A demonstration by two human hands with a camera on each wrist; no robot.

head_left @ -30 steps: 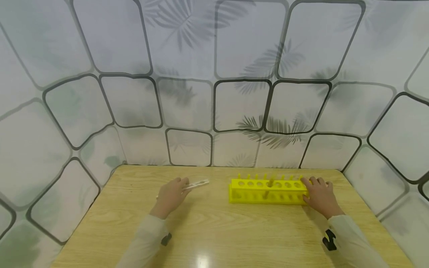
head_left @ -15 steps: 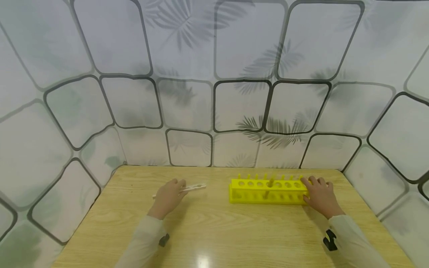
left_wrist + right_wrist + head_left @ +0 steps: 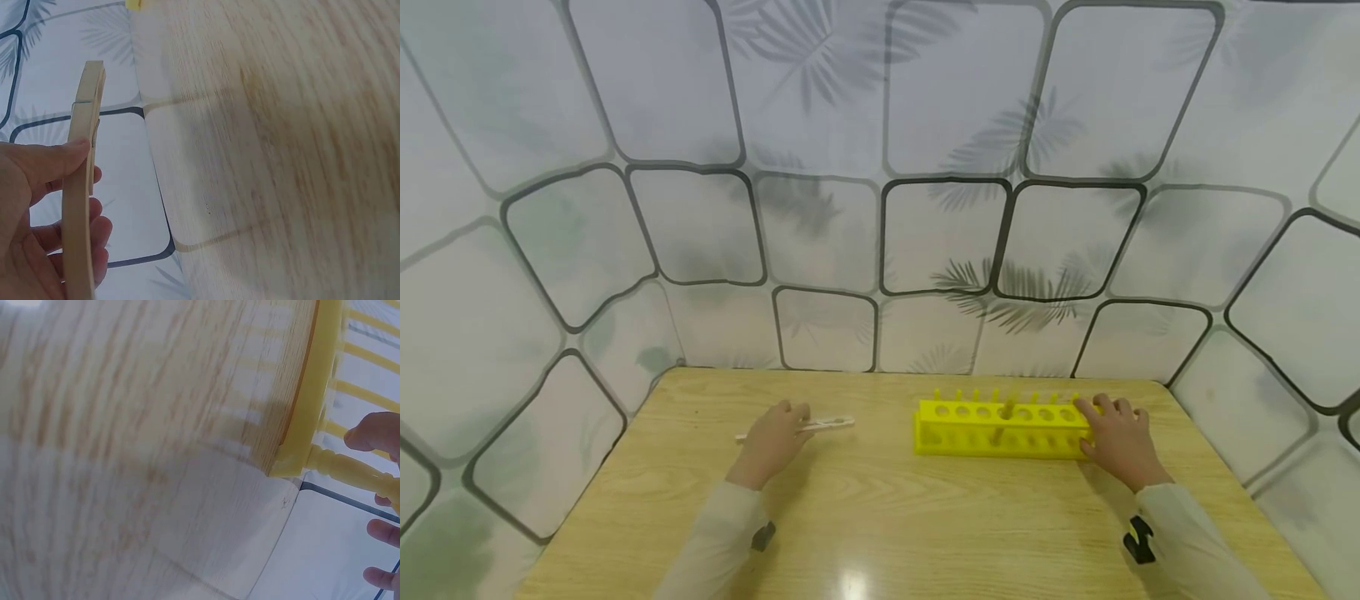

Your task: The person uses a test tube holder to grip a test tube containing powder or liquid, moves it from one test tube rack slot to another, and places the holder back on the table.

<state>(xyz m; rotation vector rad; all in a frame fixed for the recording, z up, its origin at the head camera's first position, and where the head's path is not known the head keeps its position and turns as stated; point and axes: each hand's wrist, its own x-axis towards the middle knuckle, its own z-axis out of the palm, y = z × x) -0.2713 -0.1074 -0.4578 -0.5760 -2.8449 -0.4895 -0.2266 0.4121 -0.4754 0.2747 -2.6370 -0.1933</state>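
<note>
My left hand (image 3: 771, 442) pinches a pale wooden test tube holder (image 3: 77, 212) between thumb and fingers. In the head view its jaw end points right, towards the rack, and its handle pokes out left behind the hand. On the right, a yellow test tube rack (image 3: 985, 448) stands upright on the table, with a row of round holes and a row of short pegs behind. A brownish, tube-like thing (image 3: 1007, 409) stands in a middle hole. My right hand (image 3: 1120, 442) holds the rack's right end, thumb at the front and fingers over the top.
The wooden table (image 3: 880, 508) ends at a pale curtain-like wall (image 3: 820, 233) with a dark outlined pattern, which also closes in both sides. A stretch of table lies between the holder and the rack.
My left hand has drifted left with the test tube holder, which now lies closer to level in the head view. The right hand and the rack have stayed in place.
</note>
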